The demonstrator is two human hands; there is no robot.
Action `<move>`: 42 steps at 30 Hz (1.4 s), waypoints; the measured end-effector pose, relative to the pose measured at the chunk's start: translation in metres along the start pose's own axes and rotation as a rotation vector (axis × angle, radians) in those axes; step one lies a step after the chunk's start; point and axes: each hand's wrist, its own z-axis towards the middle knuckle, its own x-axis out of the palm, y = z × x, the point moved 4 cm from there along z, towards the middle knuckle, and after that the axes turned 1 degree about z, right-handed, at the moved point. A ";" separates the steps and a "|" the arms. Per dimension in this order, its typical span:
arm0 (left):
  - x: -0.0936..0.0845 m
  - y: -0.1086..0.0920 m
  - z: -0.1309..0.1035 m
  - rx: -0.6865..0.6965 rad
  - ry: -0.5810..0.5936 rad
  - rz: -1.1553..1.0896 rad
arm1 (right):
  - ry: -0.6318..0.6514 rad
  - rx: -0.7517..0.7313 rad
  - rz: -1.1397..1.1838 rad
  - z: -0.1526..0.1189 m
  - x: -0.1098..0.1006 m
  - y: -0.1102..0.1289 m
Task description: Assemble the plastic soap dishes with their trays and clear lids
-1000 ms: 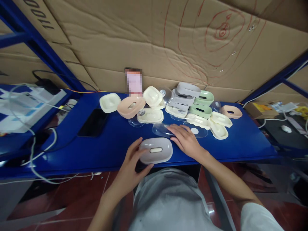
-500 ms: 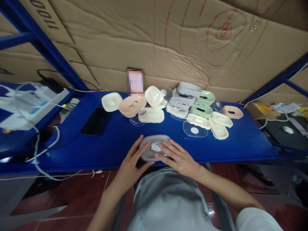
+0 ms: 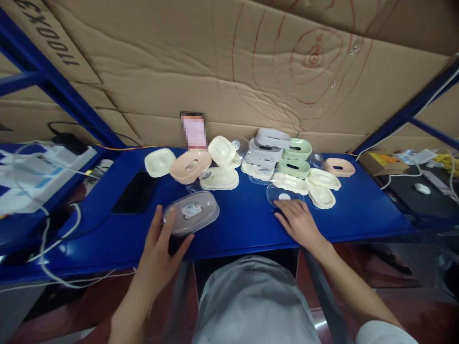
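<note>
- Fingers of the left hand (image 3: 161,251) are spreading around the near left end of a lilac slotted box (image 3: 195,224), just left of the frame's centre; the thumb is pressing along the near edge, so the hand is holding the box across that end.
- Clear cover (image 3: 211,203) is sitting over this box; its printed label (image 3: 191,209) is masking most of the slot, so the inside is staying unreadable.
- Right hand (image 3: 299,222), right of centre, is laying its loosely bent, close-set fingers on the near edge of a clear lid (image 3: 275,192) bearing a white round sticker (image 3: 284,196); whether they are gripping it, I cannot tell.
- Peach box (image 3: 184,177), left of centre, is showing something pale through its slot.
- Lilac shells (image 3: 276,142) are standing stacked above centre, beside green boxes (image 3: 303,170) whose slots are looking dark.
- Cream trays (image 3: 154,163) are lying around these, several overlapping.
- Cardboard carton (image 3: 390,170), right of frame, is holding yellow items (image 3: 381,158).
</note>
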 end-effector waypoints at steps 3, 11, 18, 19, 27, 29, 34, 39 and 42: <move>0.000 -0.029 0.003 0.083 -0.144 0.072 | 0.045 -0.134 0.159 -0.009 -0.002 0.013; 0.068 -0.143 0.018 0.520 0.284 -0.040 | -0.115 0.194 -0.031 0.004 -0.011 -0.034; 0.071 -0.131 0.029 0.442 0.212 -0.034 | -0.115 0.198 0.128 -0.012 -0.005 -0.048; 0.065 -0.125 0.027 0.425 0.184 -0.027 | -0.100 0.175 0.121 -0.015 -0.006 -0.046; 0.036 -0.090 0.026 0.149 0.052 -0.218 | 0.052 -0.079 0.180 -0.021 -0.002 0.004; 0.040 -0.089 0.033 0.067 0.040 -0.252 | 0.082 -0.131 0.207 -0.021 0.000 0.020; 0.054 -0.092 0.057 -0.042 0.007 -0.329 | 0.089 -0.226 0.312 -0.021 -0.003 0.024; 0.062 -0.113 0.057 0.095 -0.015 -0.169 | -0.111 0.051 0.040 0.014 -0.019 -0.054; 0.068 -0.128 0.046 0.226 0.037 -0.065 | -0.057 0.230 -0.168 0.046 -0.015 -0.100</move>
